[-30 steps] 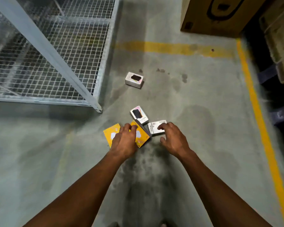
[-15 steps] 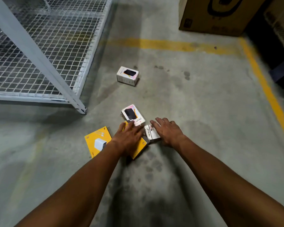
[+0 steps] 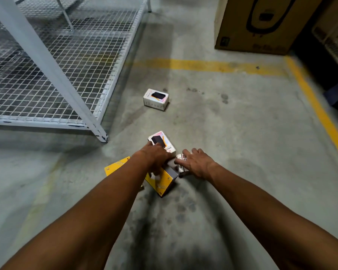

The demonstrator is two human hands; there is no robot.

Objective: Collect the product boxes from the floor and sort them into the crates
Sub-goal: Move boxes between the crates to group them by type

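Observation:
Several product boxes lie on the concrete floor. My left hand (image 3: 154,158) grips a yellow box (image 3: 164,181) and holds it tilted up on its edge; its fingertips reach the white box with a black phone picture (image 3: 161,141). My right hand (image 3: 198,162) arches over a small white box (image 3: 180,162), fingers on top and thumb at its side. A second yellow box (image 3: 115,167) lies flat, partly hidden by my left forearm. Another white phone box (image 3: 156,99) sits alone farther away.
A grey wire-mesh rack (image 3: 66,61) stands at the left, its corner post foot (image 3: 101,136) close to the boxes. A large cardboard carton (image 3: 258,24) stands at the back right. Yellow floor lines (image 3: 213,65) run across and down the right side.
My left hand has closed on the yellow box and tipped it up off the floor. My right hand stays on the small white box. The view has moved closer.

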